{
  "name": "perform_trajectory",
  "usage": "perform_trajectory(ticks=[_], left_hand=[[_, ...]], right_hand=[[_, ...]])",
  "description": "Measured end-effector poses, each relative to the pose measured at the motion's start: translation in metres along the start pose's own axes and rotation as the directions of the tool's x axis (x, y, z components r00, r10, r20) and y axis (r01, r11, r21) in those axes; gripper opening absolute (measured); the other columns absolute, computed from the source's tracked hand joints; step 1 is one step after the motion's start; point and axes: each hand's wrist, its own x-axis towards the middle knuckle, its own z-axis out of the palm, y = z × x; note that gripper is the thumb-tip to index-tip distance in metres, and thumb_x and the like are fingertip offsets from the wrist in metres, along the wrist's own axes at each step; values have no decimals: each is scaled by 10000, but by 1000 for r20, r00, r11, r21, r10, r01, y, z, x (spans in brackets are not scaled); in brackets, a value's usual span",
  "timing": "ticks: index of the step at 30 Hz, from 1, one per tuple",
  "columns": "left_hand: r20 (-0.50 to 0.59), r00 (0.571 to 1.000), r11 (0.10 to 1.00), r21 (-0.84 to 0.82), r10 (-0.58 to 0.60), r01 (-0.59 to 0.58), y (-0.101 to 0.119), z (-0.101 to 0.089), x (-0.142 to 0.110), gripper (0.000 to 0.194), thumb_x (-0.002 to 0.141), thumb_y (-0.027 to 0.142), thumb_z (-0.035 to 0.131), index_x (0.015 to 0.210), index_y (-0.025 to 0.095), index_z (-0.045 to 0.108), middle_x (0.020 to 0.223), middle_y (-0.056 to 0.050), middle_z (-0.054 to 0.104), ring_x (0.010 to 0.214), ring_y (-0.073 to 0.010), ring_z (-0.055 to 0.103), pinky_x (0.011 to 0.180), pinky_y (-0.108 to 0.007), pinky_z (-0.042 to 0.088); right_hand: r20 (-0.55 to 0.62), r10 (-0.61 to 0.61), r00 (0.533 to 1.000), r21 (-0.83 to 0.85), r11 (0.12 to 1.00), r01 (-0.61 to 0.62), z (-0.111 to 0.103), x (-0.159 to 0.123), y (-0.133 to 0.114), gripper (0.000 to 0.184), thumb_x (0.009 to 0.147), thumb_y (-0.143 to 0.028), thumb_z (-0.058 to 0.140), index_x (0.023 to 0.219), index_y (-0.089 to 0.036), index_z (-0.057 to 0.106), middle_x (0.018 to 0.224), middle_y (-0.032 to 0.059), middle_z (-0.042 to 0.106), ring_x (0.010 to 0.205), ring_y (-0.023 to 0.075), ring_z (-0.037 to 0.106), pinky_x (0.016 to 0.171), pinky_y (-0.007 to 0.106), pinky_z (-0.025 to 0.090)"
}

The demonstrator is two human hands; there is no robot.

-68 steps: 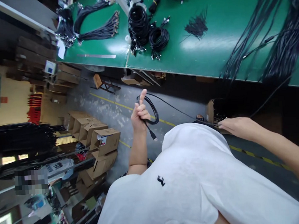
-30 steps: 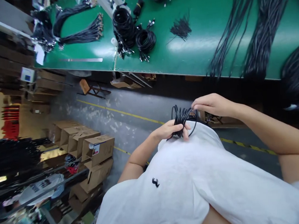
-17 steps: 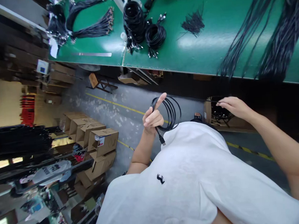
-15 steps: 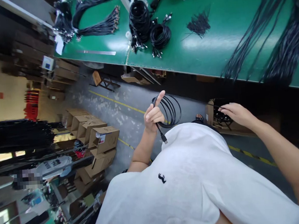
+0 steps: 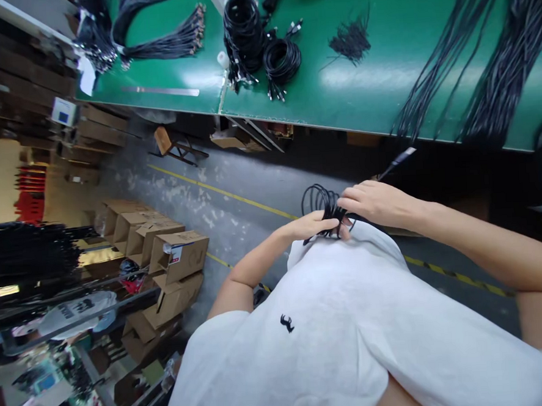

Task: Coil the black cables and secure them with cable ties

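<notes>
A coiled black cable (image 5: 330,207) is held in front of my white shirt, above the floor. My left hand (image 5: 316,225) is closed around the coil from the left, thumb lying across its loops. From the right, my right hand (image 5: 370,200) grips the same coil with bent fingers. A silver-tipped cable connector (image 5: 403,156) sticks out beyond the right hand, pointing toward the bench. Parts of the loops and several fingertips are hidden between the two hands.
The green workbench (image 5: 320,102) carries finished cable coils (image 5: 282,60), a pile of short black ties (image 5: 352,40) and long loose cables (image 5: 497,85) hanging over its edge. Cardboard boxes (image 5: 177,258) and a wooden stool (image 5: 162,140) stand on the floor at left.
My right hand has come in from the far right to the coil. My left hand has moved right with it, its raised index finger now folded in. The connector end now points up and right.
</notes>
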Motion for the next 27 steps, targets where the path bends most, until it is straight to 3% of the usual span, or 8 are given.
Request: perform_trajectory(ticks=[4, 6, 13, 17, 21, 24, 26, 27], left_hand=[[314, 947, 994, -58, -73, 96, 10, 12, -6, 399, 788, 524, 710, 974, 172, 736, 659, -18, 580, 693, -164, 583, 794, -335, 509], [388, 914, 986, -65, -115, 151, 18, 17, -9, 399, 744, 523, 751, 892, 153, 732, 618, -15, 541, 627, -152, 532, 678, -317, 497], [39, 997, 971, -226, -71, 78, 41, 7, -26, 462, 712, 558, 775, 788, 137, 601, 479, 91, 340, 413, -43, 305, 404, -191, 292], [129, 989, 974, -205, -72, 98, 43, -6, -31, 512, 644, 551, 830, 815, 105, 645, 527, 33, 479, 488, -90, 482, 461, -215, 398], [12, 999, 935, -352, -43, 44, 43, -11, -41, 388, 826, 459, 715, 683, 136, 554, 442, 116, 237, 347, -19, 240, 377, -156, 239], [-218, 975, 855, -497, 41, -147, 47, -17, -54, 393, 962, 387, 540, 648, 161, 469, 455, 120, 155, 325, -18, 159, 371, -143, 217], [-291, 954, 806, -548, 67, -224, 50, -22, -62, 409, 990, 366, 486, 637, 167, 436, 463, 116, 139, 322, -20, 138, 368, -142, 208], [-294, 953, 797, -559, 67, -229, 50, -24, -64, 411, 994, 360, 478, 634, 167, 431, 465, 115, 138, 323, -21, 136, 367, -142, 203]], right_hand=[[-92, -15, 996, 80, 997, 23, 1, 8, -11, 431, 952, -99, 345, 1315, -205, 551, 1314, 125, 592, 1065, 222, 581, 875, 371, 386], [-67, -98, 993, 156, 982, 107, 0, 15, -15, 422, 940, -96, 356, 1275, -224, 577, 1235, 97, 640, 1081, 218, 581, 890, 372, 390], [129, 196, 972, 158, 964, -215, -14, 39, -18, 180, 895, -147, 459, 986, -163, 613, 854, 81, 669, 748, 170, 587, 569, 252, 290], [209, 178, 962, 124, 970, -207, -22, 59, -21, 173, 894, -130, 453, 935, -162, 618, 817, 75, 658, 726, 170, 582, 559, 255, 278], [21, 226, 974, 138, 964, -227, -24, 62, -19, 216, 910, -210, 495, 1063, -189, 646, 953, 94, 672, 898, 228, 613, 727, 328, 421], [-381, 452, 807, 202, 892, -405, -10, 47, -23, 316, 912, -339, 552, 1193, -210, 616, 1114, 122, 642, 1077, 292, 578, 909, 455, 451], [-475, 579, 663, 298, 815, -498, 9, 40, -28, 362, 919, -372, 551, 1237, -207, 595, 1148, 134, 630, 1105, 304, 575, 937, 483, 469], [-452, 612, 649, 338, 790, -511, 19, 40, -31, 390, 916, -374, 555, 1264, -199, 582, 1174, 142, 625, 1116, 304, 579, 940, 479, 482]])
